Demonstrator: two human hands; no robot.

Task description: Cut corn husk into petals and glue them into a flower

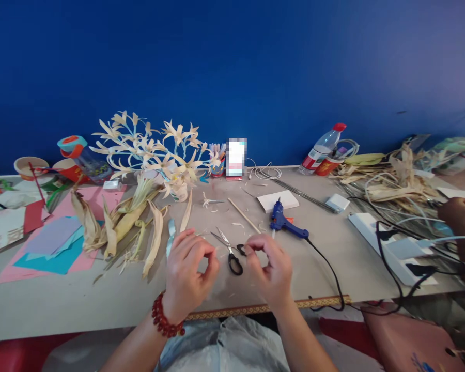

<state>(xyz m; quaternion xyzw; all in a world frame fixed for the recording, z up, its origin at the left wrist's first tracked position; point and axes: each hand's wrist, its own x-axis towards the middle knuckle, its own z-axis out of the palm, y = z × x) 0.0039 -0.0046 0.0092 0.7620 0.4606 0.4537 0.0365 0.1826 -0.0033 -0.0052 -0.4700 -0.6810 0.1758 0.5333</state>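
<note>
My left hand, with a red bead bracelet at its wrist, is raised over the near table edge. Its thumb and fingertips come together in a pinch, and anything between them is too small to make out. My right hand pinches in the same way a little to the right; its fingertips also hide what they may hold. Between and beyond the hands lie black-handled scissors, blades partly apart. A blue glue gun rests past my right hand. One small husk flower lies farther back, near a thin pale stick.
Husk flowers stand in a cup at the back. Corn husks and coloured paper lie left. A phone leans upright. At right are a bottle, a power strip with cables, and another person's hand.
</note>
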